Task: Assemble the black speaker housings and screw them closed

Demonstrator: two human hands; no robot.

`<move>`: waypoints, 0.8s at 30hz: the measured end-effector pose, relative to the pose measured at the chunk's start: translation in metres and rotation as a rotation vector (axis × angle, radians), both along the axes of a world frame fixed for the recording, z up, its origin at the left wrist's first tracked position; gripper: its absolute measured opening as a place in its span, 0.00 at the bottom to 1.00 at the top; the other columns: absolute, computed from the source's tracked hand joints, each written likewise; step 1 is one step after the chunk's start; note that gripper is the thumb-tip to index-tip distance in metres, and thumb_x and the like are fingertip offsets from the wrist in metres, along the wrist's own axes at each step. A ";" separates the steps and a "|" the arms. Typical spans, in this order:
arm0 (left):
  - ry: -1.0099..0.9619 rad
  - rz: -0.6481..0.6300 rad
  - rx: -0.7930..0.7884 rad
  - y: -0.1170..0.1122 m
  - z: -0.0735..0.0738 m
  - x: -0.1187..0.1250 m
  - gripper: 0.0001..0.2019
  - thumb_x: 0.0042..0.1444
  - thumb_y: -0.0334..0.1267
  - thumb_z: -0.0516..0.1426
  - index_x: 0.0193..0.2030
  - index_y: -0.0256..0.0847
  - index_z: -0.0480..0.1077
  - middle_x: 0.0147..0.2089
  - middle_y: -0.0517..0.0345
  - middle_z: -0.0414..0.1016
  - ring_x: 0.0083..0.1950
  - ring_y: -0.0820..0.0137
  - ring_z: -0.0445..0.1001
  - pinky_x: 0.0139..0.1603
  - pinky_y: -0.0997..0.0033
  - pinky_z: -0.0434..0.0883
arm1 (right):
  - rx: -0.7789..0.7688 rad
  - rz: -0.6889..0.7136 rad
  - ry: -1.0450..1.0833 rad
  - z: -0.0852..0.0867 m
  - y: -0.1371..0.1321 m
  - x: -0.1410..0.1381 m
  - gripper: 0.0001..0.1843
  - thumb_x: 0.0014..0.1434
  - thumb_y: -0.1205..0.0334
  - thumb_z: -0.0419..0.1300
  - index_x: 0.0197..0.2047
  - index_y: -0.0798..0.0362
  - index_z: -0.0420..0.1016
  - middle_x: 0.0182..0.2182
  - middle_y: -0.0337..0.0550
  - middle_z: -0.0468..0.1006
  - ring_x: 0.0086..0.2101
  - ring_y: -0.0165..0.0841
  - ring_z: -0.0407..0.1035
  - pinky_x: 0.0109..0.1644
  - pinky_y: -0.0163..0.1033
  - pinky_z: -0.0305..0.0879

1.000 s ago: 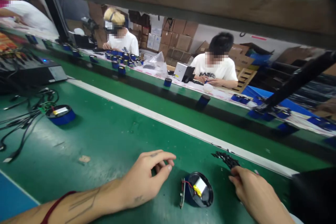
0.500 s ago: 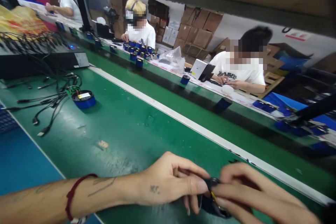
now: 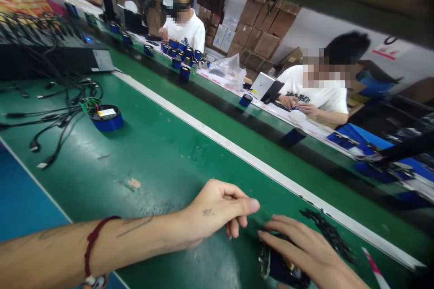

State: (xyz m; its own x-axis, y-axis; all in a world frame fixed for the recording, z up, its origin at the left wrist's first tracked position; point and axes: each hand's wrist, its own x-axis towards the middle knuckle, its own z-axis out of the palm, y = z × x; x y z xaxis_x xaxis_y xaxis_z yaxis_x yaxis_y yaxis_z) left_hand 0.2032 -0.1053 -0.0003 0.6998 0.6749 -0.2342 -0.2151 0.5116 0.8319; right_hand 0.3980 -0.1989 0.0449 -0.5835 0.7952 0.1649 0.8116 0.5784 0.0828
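My left hand (image 3: 217,210) hovers over the green table with the fingers curled in and the thumb laid against them. Whether anything small is pinched there is hidden. To its right, my right hand (image 3: 301,244) reaches over a blue round housing (image 3: 280,271) and grips it from above. Part of that housing, with a yellow bit and clear shiny edge pieces, shows below the fingers. A gap separates the two hands. Another blue round housing (image 3: 107,122), with a white battery and a green circuit board (image 3: 91,104), sits at the left among black cables.
Black USB cables (image 3: 57,144) spread from a dark box (image 3: 57,61) at the left. Thin black strips (image 3: 328,235) lie beyond my right hand. A white rail (image 3: 203,132) crosses the table. Co-workers sit at the far side near several blue housings (image 3: 185,72).
My left hand has come away from the blue housing and moved slightly up and left. My right hand has flattened over the housing. The view has shifted a little.
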 end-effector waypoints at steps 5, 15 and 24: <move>0.008 -0.035 0.016 -0.002 -0.002 0.000 0.15 0.46 0.44 0.67 0.29 0.32 0.73 0.23 0.60 0.73 0.20 0.79 0.69 0.21 0.79 0.65 | -0.237 0.010 -0.129 0.000 0.006 -0.008 0.17 0.56 0.66 0.60 0.48 0.40 0.76 0.42 0.38 0.79 0.44 0.41 0.76 0.47 0.63 0.74; -0.081 -0.116 -0.010 -0.008 -0.008 0.006 0.20 0.44 0.43 0.69 0.39 0.28 0.76 0.32 0.49 0.78 0.29 0.72 0.77 0.33 0.71 0.73 | 0.049 -0.092 0.435 -0.023 -0.013 0.002 0.05 0.66 0.60 0.56 0.43 0.47 0.72 0.40 0.35 0.79 0.42 0.26 0.74 0.56 0.30 0.68; 0.037 -0.141 0.102 -0.009 -0.012 0.011 0.17 0.43 0.41 0.69 0.37 0.32 0.77 0.29 0.54 0.78 0.27 0.74 0.76 0.31 0.74 0.71 | 0.202 -0.206 0.363 -0.022 -0.025 0.010 0.05 0.64 0.61 0.57 0.41 0.49 0.72 0.37 0.44 0.73 0.32 0.32 0.70 0.33 0.34 0.70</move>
